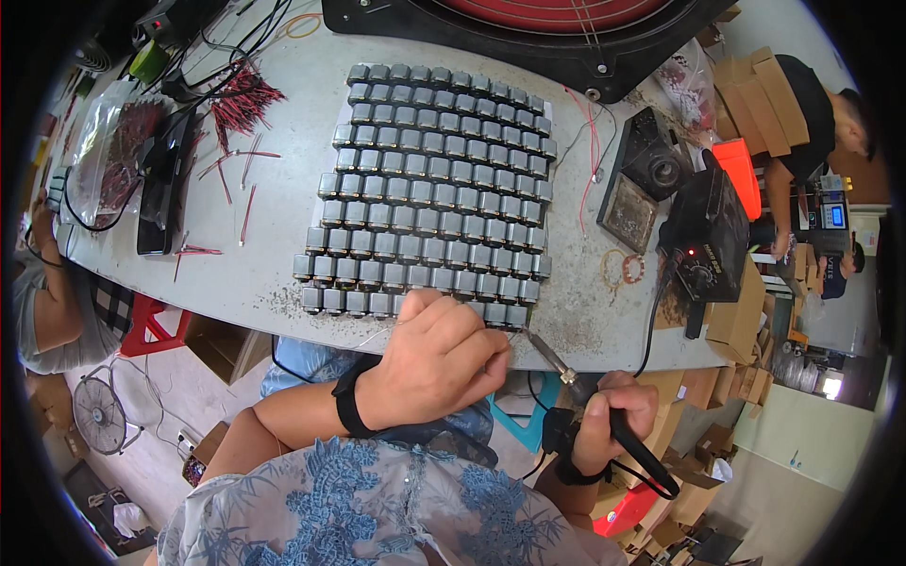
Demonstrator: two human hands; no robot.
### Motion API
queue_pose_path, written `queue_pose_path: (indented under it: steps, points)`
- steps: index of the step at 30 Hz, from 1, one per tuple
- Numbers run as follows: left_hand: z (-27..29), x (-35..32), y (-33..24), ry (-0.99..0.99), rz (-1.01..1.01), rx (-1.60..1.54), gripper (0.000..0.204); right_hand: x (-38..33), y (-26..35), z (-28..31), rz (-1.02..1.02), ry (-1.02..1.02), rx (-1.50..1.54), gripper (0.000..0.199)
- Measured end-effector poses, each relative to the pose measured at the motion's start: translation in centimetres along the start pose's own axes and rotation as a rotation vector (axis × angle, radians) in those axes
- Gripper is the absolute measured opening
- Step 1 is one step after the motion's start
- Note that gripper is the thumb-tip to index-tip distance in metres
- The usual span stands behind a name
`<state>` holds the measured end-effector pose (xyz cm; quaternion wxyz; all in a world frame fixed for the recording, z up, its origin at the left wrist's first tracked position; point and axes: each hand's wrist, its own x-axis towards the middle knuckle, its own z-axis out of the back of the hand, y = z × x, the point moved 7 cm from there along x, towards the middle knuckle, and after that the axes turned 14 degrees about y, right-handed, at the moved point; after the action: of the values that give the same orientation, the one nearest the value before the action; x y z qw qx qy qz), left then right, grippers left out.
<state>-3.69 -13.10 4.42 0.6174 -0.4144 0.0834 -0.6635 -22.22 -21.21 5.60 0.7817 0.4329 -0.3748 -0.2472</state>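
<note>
Dozens of small grey motors [429, 184] lie packed in tidy rows on a pale sheet across the grey table [283, 236], and I am working at the row nearest me. My left hand [434, 363] rests over the near edge of that block, fingers curled down onto the last motors of the front row; it seems to pinch something thin there, though I cannot tell what, since the knuckles hide it. A black band circles that wrist. My right hand [613, 415] is clenched around the dark handle of a soldering iron [576, 382], held low beyond the table edge, with the metal tip slanting up and left until it meets the front row just beside my left fingertips. The iron's black cord loops down past my wrist. To the right of the motors sits the black soldering station [703, 241] with a small red light showing, and next to it a dark stand with a grubby sponge tray [630, 215]. Loose red wires [241, 104] are scattered on the left part of the table, near a clear bag [109, 156] and a black phone [160, 193]. A large black fan housing [528, 28] with a red centre lies at the far edge. Another person sits at the left, and one stands at the far right among cardboard boxes [755, 85].
</note>
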Motion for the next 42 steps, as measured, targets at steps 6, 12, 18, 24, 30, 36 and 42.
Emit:
queue_pose_path:
  steps: [6, 12, 18, 24, 30, 36, 42]
  points:
    - [0.0, 0.0, 0.1, -0.001, 0.000, -0.011, 0.019, 0.0, 0.2, 0.0, 0.000, -0.006, 0.000, 0.025]
    - [-0.1, -0.1, 0.1, -0.006, 0.006, -0.012, 0.019, -0.3, 0.0, -0.1, -0.084, 0.030, -0.017, 0.025]
    - [0.0, 0.0, 0.2, -0.015, 0.009, -0.009, 0.019, -0.3, -0.6, 0.9, 0.014, -0.116, -0.007, 0.027]
    - [0.2, -0.1, 0.1, -0.048, -0.026, -0.027, 0.024, -1.3, -2.3, 2.9, -0.148, -0.461, 0.108, 0.021]
    - [0.5, -0.7, -0.2, -0.031, -0.035, -0.044, 0.025, -0.7, -5.3, 3.1, -0.162, -0.370, 0.897, 0.018]
    - [1.3, -1.3, -0.3, -0.068, -0.037, -0.051, 0.025, -0.9, -5.6, 2.7, -0.224, -0.421, 1.039, 0.017]
    - [1.6, -1.2, -0.8, -0.053, -0.044, -0.013, 0.022, -0.8, -5.2, 3.0, -0.203, -0.419, 1.035, 0.017]
